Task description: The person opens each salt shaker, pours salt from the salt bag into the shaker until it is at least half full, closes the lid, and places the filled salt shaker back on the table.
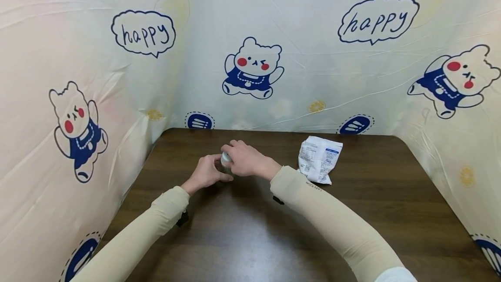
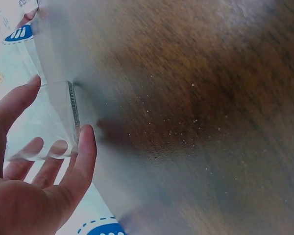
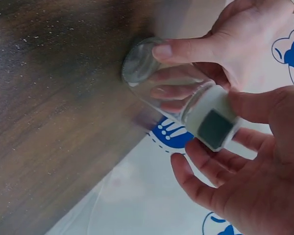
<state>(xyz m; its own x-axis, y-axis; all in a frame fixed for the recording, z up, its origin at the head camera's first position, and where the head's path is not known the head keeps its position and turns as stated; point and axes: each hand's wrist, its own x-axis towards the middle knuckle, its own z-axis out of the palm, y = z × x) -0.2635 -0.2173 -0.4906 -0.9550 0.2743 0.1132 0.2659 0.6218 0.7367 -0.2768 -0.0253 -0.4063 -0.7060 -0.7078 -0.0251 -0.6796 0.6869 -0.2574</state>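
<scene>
A clear glass jar stands on the dark wooden table, its upper end capped by a pale lid with a dark square on it. My left hand holds the jar's body, thumb on one side and fingers around the other. From above, the right hand grips the lid between thumb and fingers. In the left wrist view the jar looks see-through, with fingers showing behind the glass. Most of the jar is hidden by the hands in the head view.
A white printed packet lies on the table to the right of the hands. Small pale specks dot the wood. A curtain with bear prints hangs behind the table and along both sides.
</scene>
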